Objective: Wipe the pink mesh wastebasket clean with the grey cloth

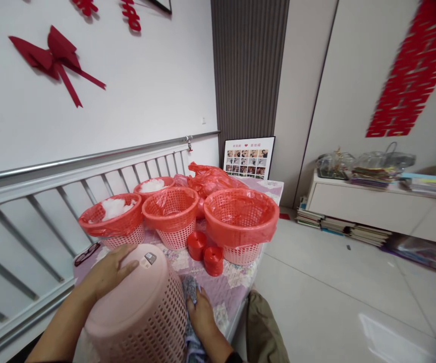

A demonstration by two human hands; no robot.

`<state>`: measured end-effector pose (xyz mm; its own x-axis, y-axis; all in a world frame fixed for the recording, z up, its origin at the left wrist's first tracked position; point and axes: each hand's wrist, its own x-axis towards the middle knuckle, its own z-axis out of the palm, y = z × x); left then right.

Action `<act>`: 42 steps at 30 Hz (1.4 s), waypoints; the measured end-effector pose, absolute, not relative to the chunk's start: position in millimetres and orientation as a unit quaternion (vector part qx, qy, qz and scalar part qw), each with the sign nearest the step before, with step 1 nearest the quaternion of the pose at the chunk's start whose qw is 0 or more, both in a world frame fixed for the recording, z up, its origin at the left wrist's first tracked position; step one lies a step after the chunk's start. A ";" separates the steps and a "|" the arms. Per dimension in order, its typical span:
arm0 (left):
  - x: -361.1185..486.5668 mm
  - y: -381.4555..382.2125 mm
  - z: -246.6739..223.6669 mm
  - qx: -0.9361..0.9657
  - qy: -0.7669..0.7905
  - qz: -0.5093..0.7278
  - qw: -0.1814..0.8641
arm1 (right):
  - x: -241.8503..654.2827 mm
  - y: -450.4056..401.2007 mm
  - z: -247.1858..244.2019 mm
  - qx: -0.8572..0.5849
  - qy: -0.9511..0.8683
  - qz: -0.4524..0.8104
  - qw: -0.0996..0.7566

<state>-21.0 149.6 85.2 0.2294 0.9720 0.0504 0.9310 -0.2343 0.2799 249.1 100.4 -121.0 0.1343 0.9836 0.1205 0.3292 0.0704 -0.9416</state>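
A pink perforated plastic basket [134, 302] stands tilted with its closed base up in front of me. My left hand [114, 269] lies on that base with fingers stretched out, beside a small label [150, 258]. In my right hand [201, 310] is a grey-blue cloth [190, 290], bunched by the basket's right side. Two rolls of red plastic bags [213, 261] sit just beyond the cloth. Behind them, baskets lined with red bags include one at the right [240, 232] and one in the middle [170, 217].
White material shows in the left lined basket [127, 229] and the back one [153, 186]. A heap of red plastic bags [218, 179] lies behind. Glasses [86, 253] rest at the left edge of the flowered tablecloth [236, 280]. A white railing [70, 196] borders the left.
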 end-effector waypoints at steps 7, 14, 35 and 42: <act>-18.9 147.6 86.8 0.781 0.607 0.115 0.088 | 253.9 98.9 -108.6 -0.575 -0.570 0.347 0.473; -18.8 146.8 87.5 0.784 0.603 0.123 0.082 | 229.1 102.8 -5.9 -0.458 -0.610 0.318 0.563; -17.4 145.8 89.1 0.777 0.611 0.124 0.084 | 261.2 115.9 -119.3 -0.568 -0.574 0.387 0.444; -17.7 146.6 88.4 0.779 0.607 0.129 0.085 | 269.0 62.2 -142.4 -0.589 -0.592 0.376 0.402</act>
